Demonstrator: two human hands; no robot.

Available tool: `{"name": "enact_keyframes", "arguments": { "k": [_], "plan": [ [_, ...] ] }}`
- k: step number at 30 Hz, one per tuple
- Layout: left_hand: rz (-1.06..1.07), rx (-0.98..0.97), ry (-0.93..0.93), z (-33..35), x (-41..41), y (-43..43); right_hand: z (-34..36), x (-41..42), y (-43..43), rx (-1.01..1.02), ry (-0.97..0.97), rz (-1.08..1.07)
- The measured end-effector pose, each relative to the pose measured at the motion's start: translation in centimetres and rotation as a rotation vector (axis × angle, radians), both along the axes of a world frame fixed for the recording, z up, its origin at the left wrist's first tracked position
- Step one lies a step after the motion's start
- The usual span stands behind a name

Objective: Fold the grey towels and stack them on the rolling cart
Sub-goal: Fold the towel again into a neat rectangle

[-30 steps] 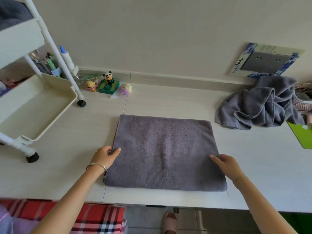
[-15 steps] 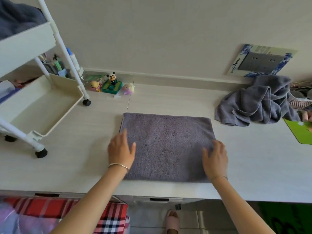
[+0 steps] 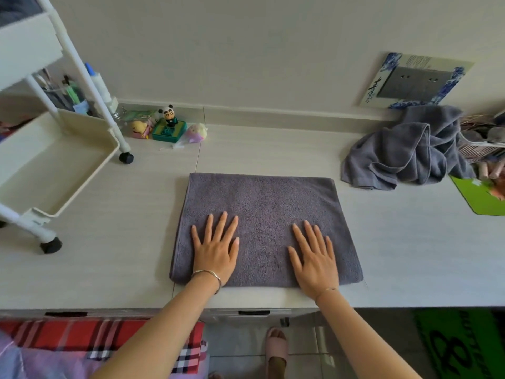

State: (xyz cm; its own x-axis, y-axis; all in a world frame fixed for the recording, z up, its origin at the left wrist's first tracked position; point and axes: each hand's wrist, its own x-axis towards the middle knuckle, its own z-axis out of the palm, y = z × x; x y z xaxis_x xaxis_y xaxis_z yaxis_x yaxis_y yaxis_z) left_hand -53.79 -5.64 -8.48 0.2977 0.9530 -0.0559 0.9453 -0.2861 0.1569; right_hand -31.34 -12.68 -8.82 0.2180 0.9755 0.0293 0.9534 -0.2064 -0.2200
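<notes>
A grey towel [image 3: 262,203], folded into a flat rectangle, lies in the middle of the pale table [image 3: 273,151]. My left hand [image 3: 216,248] presses flat on its near left part, fingers spread and straight. My right hand [image 3: 314,255] lies flat on its near right part in the same way. A second grey towel [image 3: 404,149] sits crumpled at the back right of the table. The white rolling cart [image 3: 54,149] stands at the left; its lower tray holds nothing, and a dark grey cloth [image 3: 16,6] shows on its top shelf.
Small toy figures [image 3: 169,124] stand by the wall behind the towel. A green mat [image 3: 478,195] and a wire basket [image 3: 483,149] sit at the right edge. Cart wheels [image 3: 50,244] rest on the table. A plaid cloth [image 3: 82,335] lies below the table's front edge.
Both hands left the towel's side edges and moved inward onto its top, now lying flat with fingers spread. The towel stayed in place.
</notes>
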Motion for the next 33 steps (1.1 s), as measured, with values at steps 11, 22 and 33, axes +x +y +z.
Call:
{"name": "enact_keyframes", "arguments": {
  "k": [11,22,33],
  "plan": [
    [-0.022,0.031,0.026,0.7,-0.7,0.5,2.1,-0.4,-1.6,0.117,0.148,-0.125],
    [-0.053,0.087,-0.051,1.7,-3.7,3.6,1.0,-9.2,-1.0,0.066,0.012,0.241],
    [-0.49,-0.057,-0.055,1.7,-4.6,-0.8,4.6,-2.7,1.3,-0.297,0.063,0.045]
  ]
}}
